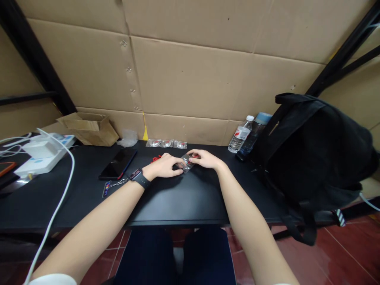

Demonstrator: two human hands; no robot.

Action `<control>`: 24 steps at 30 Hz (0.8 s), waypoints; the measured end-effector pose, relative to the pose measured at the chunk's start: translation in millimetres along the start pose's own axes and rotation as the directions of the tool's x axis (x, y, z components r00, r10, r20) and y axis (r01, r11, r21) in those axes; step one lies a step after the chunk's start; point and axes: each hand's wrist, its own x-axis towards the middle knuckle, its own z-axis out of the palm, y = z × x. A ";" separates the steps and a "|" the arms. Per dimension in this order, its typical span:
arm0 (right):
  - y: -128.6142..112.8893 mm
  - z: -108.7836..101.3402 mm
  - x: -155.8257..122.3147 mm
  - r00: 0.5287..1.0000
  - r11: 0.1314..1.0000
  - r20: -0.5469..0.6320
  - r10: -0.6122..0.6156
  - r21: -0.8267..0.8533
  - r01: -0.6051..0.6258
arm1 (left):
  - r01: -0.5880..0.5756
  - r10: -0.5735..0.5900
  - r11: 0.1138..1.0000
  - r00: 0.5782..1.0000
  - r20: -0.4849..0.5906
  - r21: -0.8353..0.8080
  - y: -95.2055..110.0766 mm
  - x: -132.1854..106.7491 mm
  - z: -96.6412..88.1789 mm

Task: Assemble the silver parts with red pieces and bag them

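A small clear plastic bag is held low over the black desk, between my two hands. My left hand grips its left side with thumb and fingers. At its right edge, my right hand pinches the plastic, and a bit of red shows near the fingertips. What lies inside the bag is too small to make out. Red cord-like pieces lie just behind my left hand, partly hidden by it. Beyond the hands, several small clear packets with silvery and red contents are lined up along the cardboard wall.
A phone with a charm strap lies left, near an open cardboard box and a white power strip trailing cables. On the right stand a water bottle, a blue-lidded bottle and a black backpack.
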 end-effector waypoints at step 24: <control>-25.4 -11.8 -16.3 0.997 0.966 -0.013 0.077 -0.247 -0.078 | 0.063 -0.093 0.979 0.985 0.146 0.195 0.8 -2.2 9.9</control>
